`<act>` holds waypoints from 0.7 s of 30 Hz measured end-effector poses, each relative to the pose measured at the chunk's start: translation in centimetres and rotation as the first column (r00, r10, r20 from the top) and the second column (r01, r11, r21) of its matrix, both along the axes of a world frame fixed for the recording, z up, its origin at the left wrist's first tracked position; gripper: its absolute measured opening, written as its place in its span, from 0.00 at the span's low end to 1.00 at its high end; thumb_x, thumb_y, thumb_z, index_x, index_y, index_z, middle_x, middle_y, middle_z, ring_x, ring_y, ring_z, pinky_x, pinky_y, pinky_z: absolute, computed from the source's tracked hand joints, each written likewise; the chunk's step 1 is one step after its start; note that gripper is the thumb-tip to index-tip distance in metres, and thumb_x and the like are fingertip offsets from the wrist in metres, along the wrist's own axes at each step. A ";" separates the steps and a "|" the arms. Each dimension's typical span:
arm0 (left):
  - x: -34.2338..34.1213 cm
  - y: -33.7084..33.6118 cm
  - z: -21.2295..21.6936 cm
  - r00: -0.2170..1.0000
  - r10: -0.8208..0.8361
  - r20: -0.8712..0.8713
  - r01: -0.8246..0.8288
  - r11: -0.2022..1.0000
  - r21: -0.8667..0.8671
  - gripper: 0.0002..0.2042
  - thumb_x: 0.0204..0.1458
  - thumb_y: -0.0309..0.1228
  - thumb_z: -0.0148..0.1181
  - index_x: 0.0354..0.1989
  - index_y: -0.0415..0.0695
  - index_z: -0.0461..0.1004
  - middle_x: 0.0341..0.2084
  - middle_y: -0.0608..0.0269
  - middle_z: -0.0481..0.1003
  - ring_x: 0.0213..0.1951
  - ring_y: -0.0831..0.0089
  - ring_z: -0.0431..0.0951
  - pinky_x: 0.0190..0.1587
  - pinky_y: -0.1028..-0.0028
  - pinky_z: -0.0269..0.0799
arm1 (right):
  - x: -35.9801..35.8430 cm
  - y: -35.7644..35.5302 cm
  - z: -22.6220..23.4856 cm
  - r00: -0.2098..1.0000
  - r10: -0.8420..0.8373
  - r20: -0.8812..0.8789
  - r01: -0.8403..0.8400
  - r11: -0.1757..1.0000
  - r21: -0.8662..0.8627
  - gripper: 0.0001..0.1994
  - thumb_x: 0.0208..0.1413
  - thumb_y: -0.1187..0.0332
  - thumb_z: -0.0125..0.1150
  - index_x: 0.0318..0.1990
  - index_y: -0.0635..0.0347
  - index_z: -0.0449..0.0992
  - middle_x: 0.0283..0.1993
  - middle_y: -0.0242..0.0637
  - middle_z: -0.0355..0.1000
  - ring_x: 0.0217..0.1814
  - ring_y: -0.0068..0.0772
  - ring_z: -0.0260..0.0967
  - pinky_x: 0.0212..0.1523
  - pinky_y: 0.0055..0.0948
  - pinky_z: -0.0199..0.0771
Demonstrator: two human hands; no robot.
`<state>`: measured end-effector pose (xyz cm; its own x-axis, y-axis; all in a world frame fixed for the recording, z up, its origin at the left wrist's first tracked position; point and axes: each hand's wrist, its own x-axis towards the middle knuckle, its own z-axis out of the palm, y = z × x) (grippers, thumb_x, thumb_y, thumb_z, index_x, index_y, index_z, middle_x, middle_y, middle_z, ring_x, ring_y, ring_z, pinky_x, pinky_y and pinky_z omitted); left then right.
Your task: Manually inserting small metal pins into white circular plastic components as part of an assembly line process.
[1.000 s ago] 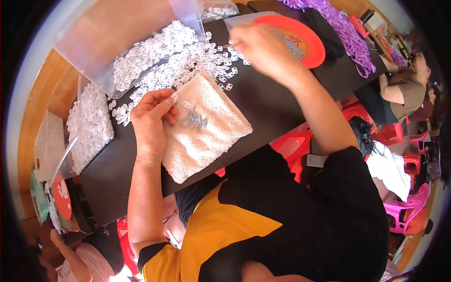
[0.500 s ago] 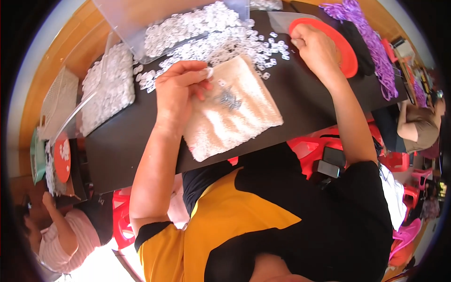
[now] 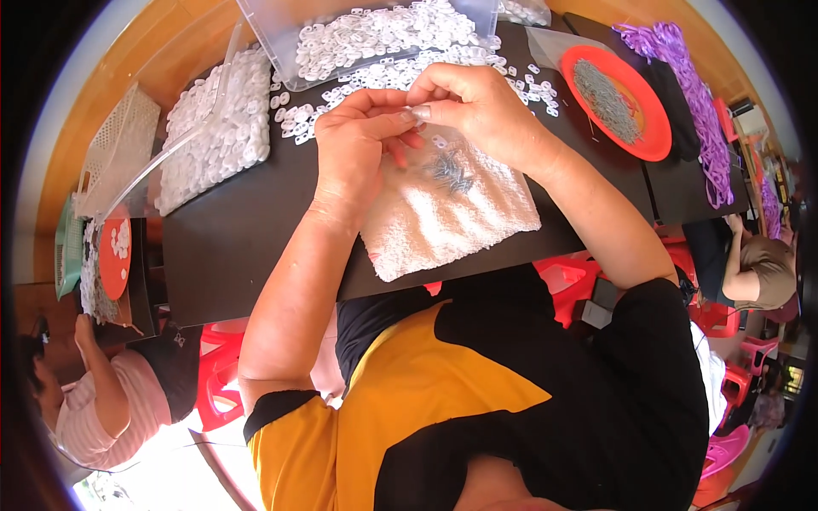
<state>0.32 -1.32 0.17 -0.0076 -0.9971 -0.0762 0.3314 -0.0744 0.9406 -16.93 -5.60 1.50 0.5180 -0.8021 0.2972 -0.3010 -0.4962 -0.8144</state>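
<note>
My left hand [image 3: 351,153] and my right hand [image 3: 484,109] meet fingertip to fingertip above the upper part of a cream towel [image 3: 456,232]. The left thumb and fingers pinch a small white plastic piece, mostly hidden by the fingertips. Closed in a pinch against it, the right hand's fingers conceal whatever they may hold. A small heap of thin grey metal pins [image 3: 450,173] lies on the towel, with a loose white plastic piece [image 3: 439,141] just above it.
Many white pieces [image 3: 362,38] fill a clear bin and spill before it. A packed bag [image 3: 217,128] lies left. A red plate [image 3: 658,143] of metal pins [image 3: 607,100] and purple ribbons [image 3: 692,102] are right. Another person [image 3: 111,409] sits at far left.
My right hand has left the red plate and come to my left hand's fingertips, uncovering the pins on the plate. The view has shifted slightly.
</note>
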 end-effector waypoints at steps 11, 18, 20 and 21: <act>-0.3 0.3 0.3 0.999 0.009 0.034 -0.008 1.000 -0.028 0.10 0.47 0.16 0.61 0.40 0.32 0.74 0.28 0.56 0.78 0.25 0.73 0.78 0.23 0.80 0.68 | 0.4 0.9 -0.5 0.951 -0.052 0.304 -0.006 0.982 0.187 0.05 0.54 0.78 0.60 0.37 0.66 0.78 0.32 0.33 0.76 0.35 0.17 0.72 0.35 0.19 0.72; -0.5 0.2 0.3 0.998 0.005 0.066 -0.003 0.999 -0.034 0.12 0.47 0.16 0.60 0.42 0.32 0.73 0.28 0.57 0.78 0.25 0.75 0.76 0.24 0.80 0.68 | -0.3 1.0 -0.1 0.963 -0.080 0.257 -0.001 0.953 0.301 0.06 0.53 0.79 0.60 0.38 0.66 0.78 0.32 0.33 0.75 0.34 0.19 0.72 0.35 0.20 0.72; -0.4 0.1 0.1 0.997 -0.001 0.074 0.004 0.999 -0.042 0.13 0.47 0.16 0.60 0.43 0.33 0.73 0.28 0.58 0.78 0.25 0.75 0.76 0.24 0.79 0.67 | -0.6 0.7 -0.3 0.977 -0.028 0.213 -0.034 0.959 0.281 0.06 0.52 0.79 0.60 0.38 0.66 0.78 0.30 0.33 0.75 0.32 0.19 0.71 0.34 0.21 0.71; -0.4 0.1 0.0 0.997 -0.004 0.075 0.008 0.999 -0.048 0.13 0.47 0.16 0.59 0.43 0.33 0.73 0.29 0.58 0.78 0.26 0.76 0.76 0.24 0.79 0.67 | -0.7 0.5 -0.5 0.975 -0.032 0.218 -0.032 0.959 0.282 0.06 0.52 0.79 0.60 0.38 0.66 0.78 0.30 0.33 0.75 0.32 0.19 0.71 0.34 0.21 0.71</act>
<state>-0.07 -1.19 0.22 -0.0098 -0.9996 -0.0283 0.2591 -0.0299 0.9654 -17.62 -5.07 0.99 0.4658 -0.8694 0.1647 -0.1005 -0.2369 -0.9663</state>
